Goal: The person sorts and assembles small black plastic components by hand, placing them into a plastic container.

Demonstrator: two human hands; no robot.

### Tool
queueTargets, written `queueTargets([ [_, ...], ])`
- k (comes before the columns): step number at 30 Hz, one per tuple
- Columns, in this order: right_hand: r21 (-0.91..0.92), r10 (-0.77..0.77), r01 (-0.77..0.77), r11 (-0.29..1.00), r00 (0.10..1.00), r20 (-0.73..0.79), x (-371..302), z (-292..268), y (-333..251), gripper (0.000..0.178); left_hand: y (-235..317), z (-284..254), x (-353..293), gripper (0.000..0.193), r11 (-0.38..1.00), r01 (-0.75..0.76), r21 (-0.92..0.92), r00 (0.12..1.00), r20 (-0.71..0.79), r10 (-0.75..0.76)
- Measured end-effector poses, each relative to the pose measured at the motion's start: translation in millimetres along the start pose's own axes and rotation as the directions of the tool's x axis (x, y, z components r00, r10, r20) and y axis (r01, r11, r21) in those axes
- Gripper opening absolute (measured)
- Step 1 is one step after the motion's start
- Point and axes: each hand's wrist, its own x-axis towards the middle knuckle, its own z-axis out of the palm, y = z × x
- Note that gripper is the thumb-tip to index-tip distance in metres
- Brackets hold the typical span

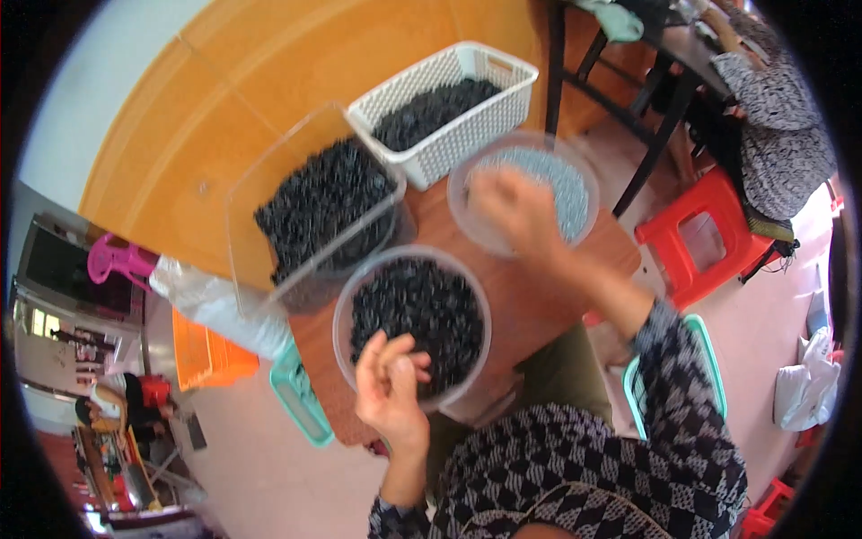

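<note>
While the left grip, low in the middle of the frame, has its fingers bent and its thumb drawn near them, and the right grip, blurred above the centre, is curled too, the work looks under way and short of finished. Whether either grip has a piece pinched in it I cannot tell. No pile can be singled out as completed, so how much is done stays uncertain; the full containers suggest plenty is left.

The black pieces lie just beside and beyond the left grip, in a clear round tub at the centre of the frame, with the fingers overlapping its lower left part; contact is unclear. The silvery pieces lie to the right of the right grip, in a second round tub right of upper centre, and that grip covers the left part of it. Under the tubs is the brown bench. Farther out, a clear rectangular bin left of centre carries a large black heap, and a white basket at upper centre holds more; which of them is stock and which is output, I cannot tell
</note>
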Motion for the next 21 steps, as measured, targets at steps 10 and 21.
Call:
queueTargets([
  [10,-0.537,-0.427,0.332,0.775,0.902,-0.058,109.5,-6.5,33.6,0.031,-25.2,-53.3,23.2,0.022,0.915,-0.138,0.378,0.989,0.004,0.148],
  [21,-0.107,-0.216,0.246,0.963,0.948,0.234,-41.3,-16.3,3.2,0.012,-32.2,-45.9,35.3,0.038,0.464,-0.472,0.75,0.879,0.359,0.314],
])
